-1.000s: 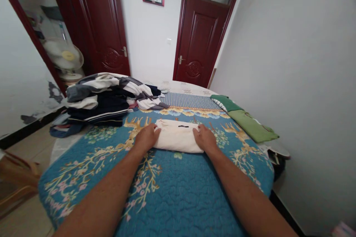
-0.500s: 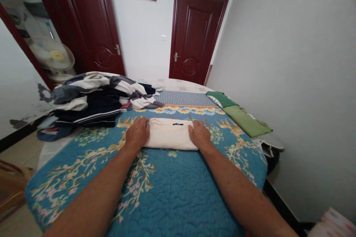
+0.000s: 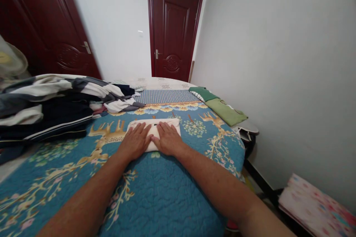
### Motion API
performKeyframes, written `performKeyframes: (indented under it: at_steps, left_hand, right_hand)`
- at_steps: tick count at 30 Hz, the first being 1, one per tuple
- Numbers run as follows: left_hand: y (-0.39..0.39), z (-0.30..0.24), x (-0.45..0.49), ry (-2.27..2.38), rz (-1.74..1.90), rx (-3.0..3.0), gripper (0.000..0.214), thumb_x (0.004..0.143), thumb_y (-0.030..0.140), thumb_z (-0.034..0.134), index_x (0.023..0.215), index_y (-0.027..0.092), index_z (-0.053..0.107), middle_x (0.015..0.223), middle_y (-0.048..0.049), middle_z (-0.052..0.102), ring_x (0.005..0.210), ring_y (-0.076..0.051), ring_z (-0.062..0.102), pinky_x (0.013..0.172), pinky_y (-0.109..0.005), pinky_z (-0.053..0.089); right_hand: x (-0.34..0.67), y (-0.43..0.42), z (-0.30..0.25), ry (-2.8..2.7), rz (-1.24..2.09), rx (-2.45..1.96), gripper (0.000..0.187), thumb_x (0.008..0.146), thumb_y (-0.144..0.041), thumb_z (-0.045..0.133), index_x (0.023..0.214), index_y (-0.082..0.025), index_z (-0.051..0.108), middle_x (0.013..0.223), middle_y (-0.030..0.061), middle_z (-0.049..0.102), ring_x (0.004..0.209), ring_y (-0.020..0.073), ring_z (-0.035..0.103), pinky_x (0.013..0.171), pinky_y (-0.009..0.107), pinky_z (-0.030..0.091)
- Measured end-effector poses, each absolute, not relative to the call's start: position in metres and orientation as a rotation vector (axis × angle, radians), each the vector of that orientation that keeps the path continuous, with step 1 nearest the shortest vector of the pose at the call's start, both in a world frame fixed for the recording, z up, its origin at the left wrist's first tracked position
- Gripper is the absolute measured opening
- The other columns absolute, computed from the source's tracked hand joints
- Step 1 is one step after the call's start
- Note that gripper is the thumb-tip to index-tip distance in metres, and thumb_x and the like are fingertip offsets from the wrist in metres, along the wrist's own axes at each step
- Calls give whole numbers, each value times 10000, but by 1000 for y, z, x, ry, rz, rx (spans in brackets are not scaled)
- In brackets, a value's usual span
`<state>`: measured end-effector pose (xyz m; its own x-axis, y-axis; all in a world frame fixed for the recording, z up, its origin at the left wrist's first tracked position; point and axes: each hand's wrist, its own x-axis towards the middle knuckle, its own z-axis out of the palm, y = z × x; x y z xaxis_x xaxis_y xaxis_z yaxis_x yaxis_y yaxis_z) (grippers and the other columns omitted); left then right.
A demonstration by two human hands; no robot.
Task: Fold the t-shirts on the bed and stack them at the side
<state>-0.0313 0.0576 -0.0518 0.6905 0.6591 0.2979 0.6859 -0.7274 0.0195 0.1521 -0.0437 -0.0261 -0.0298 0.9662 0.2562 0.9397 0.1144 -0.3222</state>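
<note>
A cream garment (image 3: 151, 147), folded into a flat rectangle, lies on the blue quilted cover (image 3: 167, 200). Its exact kind I cannot tell; a small dark label shows at the top edge, partly hidden by fingers. My left hand (image 3: 136, 140) rests flat on its left half, fingers stretched forward. On the right half my right hand (image 3: 168, 139) lies flat too, fingers spread a little. The two thumbs nearly meet at the middle of the cloth, and both hands cover most of it.
A heap of dark, grey and white clothes (image 3: 61, 107) lies at the left. Folded green garments, one dark (image 3: 205, 93) and one light (image 3: 226, 112), lie at the right edge by the wall. Behind stand dark red doors (image 3: 175, 26). A pink patterned thing (image 3: 317, 202) sits low at right.
Both hands have let go of the garment's side edges and moved inward, now flat on top of it. The view has turned to the right.
</note>
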Motion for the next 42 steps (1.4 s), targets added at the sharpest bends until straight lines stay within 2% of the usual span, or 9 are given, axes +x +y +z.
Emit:
performKeyframes:
  at_steps: [6,10,18,26,30,33,36,39,42]
  left_hand:
    - [58,-50,-29,-1173,-349,-2781,620,1086,468,340,1630,197,465,1700,-172,412,1590,-354,353,1266,-569,286]
    - [61,-48,-32,-1172,-327,-2823,660,1084,535,325,1642,203,445,1718,-177,378,1610,-357,307,1275,-574,267]
    - [68,-44,-42,-1348,-275,-2866,710,1086,566,278,1675,181,368,1761,-180,267,1644,-357,204,1280,-603,257]
    - [69,-45,-43,-1359,-376,-2953,669,1075,549,329,1635,200,436,1746,-180,312,1630,-368,247,1272,-654,260]
    - [77,-51,-56,-1339,-916,-2867,618,1057,430,400,1607,152,445,1731,-195,336,1615,-310,303,1295,-538,307]
    - [88,-55,-70,-1554,-1181,-2688,582,1027,336,413,1560,110,472,1604,-213,516,1527,-291,454,1261,-493,385]
    - [95,-56,-76,-1665,-1058,-2712,564,1018,326,415,1542,132,492,1489,-176,639,1418,-281,574,1214,-466,441]
    - [92,-53,-70,-1597,-751,-2724,548,1046,384,387,1502,130,552,1532,-179,609,1493,-323,489,1259,-515,358]
    - [86,-47,-62,-1683,-494,-2621,571,1068,436,338,1491,139,580,1594,-191,546,1525,-390,430,1242,-611,323]
  right_hand:
    - [163,-44,-20,-1984,162,-1894,808,1070,-684,304,1651,-129,389,1730,182,314,1623,343,238,1320,601,91]
    - [176,-41,-21,-1951,216,-1983,783,1071,-666,331,1666,-157,365,1743,167,287,1635,329,204,1317,606,51]
    - [187,-39,-30,-1926,207,-2019,732,1086,-601,350,1656,-143,375,1745,164,287,1635,324,193,1310,604,80]
    - [196,-35,-37,-1815,220,-2126,756,1074,-621,361,1654,-136,376,1751,163,268,1633,375,171,1287,666,104]
    - [207,-32,-36,-1715,63,-2113,680,1096,-486,360,1616,-51,415,1706,217,350,1594,334,298,1291,513,225]
    - [224,-31,-29,-1580,-68,-2180,602,1079,-372,400,1532,10,505,1533,275,557,1466,314,493,1220,407,344]
    - [241,-34,-20,-1528,-67,-2294,464,1052,-316,432,1334,-56,692,1278,242,726,1245,301,663,1088,372,446]
    - [250,-37,-15,-1551,32,-2365,435,1049,-336,425,1091,-114,796,1121,218,779,1071,287,728,950,345,493]
    - [249,-37,-13,-1592,88,-2353,430,1030,-345,451,952,-133,816,1044,212,794,997,275,738,889,324,492]
